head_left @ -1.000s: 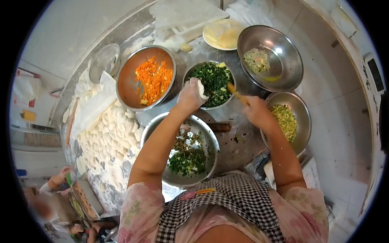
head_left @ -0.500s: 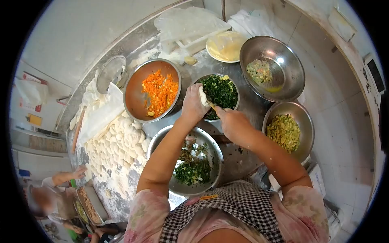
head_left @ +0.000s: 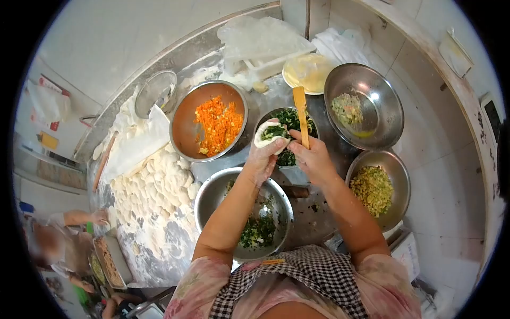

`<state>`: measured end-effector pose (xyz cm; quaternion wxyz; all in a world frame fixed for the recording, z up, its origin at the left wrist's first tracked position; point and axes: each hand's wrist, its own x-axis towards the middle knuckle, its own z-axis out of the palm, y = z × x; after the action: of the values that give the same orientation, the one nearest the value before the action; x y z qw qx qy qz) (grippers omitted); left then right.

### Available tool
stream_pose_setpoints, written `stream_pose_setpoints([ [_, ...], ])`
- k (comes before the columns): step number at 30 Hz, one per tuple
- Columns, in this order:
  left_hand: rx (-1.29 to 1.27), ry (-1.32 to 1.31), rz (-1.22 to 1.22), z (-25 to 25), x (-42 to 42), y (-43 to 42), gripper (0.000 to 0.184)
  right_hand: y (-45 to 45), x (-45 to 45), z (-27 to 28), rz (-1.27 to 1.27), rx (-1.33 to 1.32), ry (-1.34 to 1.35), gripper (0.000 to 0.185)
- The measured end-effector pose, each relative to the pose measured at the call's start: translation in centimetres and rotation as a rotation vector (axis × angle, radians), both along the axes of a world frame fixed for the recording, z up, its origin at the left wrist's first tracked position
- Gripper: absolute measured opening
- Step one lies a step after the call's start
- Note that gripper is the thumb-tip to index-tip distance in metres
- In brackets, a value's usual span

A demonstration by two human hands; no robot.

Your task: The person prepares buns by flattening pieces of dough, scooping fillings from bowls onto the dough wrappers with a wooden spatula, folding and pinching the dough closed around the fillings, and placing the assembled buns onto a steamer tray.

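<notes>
In my left hand (head_left: 261,162) rests a round dough wrapper (head_left: 258,140), cupped upward, with chopped green filling (head_left: 274,131) inside. My right hand (head_left: 317,165) grips a flat wooden spatula (head_left: 300,109), its blade pointing up and away from me. The right fingertips are close against the wrapper's right edge; whether they pinch it I cannot tell. Both hands are over the near side of a metal bowl of chopped greens (head_left: 289,118). Below my left forearm stands a larger bowl (head_left: 288,212) with greens and another filling, partly hidden by the arm.
A bowl of shredded orange filling (head_left: 218,125) stands left of my hands. On the right are a bowl with a little pale filling (head_left: 346,109) and one with yellow-green filling (head_left: 372,189). Floury dough pieces (head_left: 159,186) cover the left table. Another person (head_left: 66,239) works at the far left.
The spatula has swung from pointing into the wrapper to upright in my right hand. My left hand has turned the wrapper upward, showing green filling inside. The view has shifted slightly.
</notes>
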<state>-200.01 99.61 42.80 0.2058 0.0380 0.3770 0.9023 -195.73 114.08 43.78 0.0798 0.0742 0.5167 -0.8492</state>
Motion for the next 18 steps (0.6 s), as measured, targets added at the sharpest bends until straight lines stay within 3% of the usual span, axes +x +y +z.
stream_pose_setpoints([
  [1, -0.080, 0.043, -0.015, 0.1, 0.2, 0.0, 0.065, -0.3, -0.2, 0.0, 0.019, -0.161, 0.015, 0.042],
  [2, -0.159, 0.086, -0.029, 0.4, 0.4, 0.0, 0.068, -0.7, -0.3, 0.6, 0.000, -0.157, 0.047, 0.041],
  [4, -0.391, 0.292, -0.109, 1.1, 0.6, -0.7, 0.078, -0.2, -0.2, 1.9, 0.015, 0.058, 0.109, 0.038],
  [8, -0.607, 0.665, -0.273, 2.2, -0.8, -2.5, 0.077, 0.9, -1.3, 1.2, 0.116, 0.476, 0.321, 0.035],
  [11, -0.294, 0.258, -0.327, 2.4, -0.4, -2.9, 0.068, 1.6, -0.6, 4.9, 0.112, 0.509, 0.415, 0.031],
  [14, -0.202, 0.223, -0.276, 2.2, -0.9, -3.3, 0.056, 5.0, -0.1, 5.3, 0.217, 1.087, 0.634, 0.033],
  [17, -0.243, 0.184, -0.309, 1.5, -1.4, -3.7, 0.047, 4.4, 0.6, 4.9, 0.418, 1.529, 0.647, 0.033],
  [18, -0.243, 0.170, -0.310, 1.2, -1.5, -3.9, 0.045, 4.6, 0.4, 4.5, 0.411, 1.469, 0.685, 0.034],
])
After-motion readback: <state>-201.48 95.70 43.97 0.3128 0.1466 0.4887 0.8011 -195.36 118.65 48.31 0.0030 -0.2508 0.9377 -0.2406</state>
